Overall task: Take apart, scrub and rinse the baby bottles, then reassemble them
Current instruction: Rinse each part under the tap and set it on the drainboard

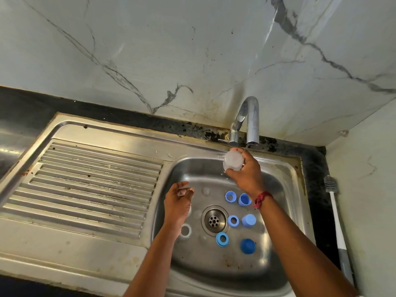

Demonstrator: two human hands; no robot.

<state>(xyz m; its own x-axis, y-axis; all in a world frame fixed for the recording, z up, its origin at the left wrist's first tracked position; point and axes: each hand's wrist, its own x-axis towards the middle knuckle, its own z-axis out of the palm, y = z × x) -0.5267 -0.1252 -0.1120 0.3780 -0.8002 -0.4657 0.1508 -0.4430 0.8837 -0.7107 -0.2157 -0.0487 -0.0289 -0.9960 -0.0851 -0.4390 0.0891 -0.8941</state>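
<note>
R hand (246, 174) fingers (248, 158) wrap a clear bottle (233, 161), held just under the tap (249, 118); thin trickle. L hand (177, 203) fingers curled, can't tell if holding anything. Below both, in sink (278, 211): blue rings (233, 221), blue caps (248, 246), all separate. Take-apart looks done, rinsing prob. under way; reassembly left. Brush (331, 187) on dark counter (315, 168), right of R hand. Drainboard (96, 179) left of L hand; marble wall (171, 50) beyond.
</note>
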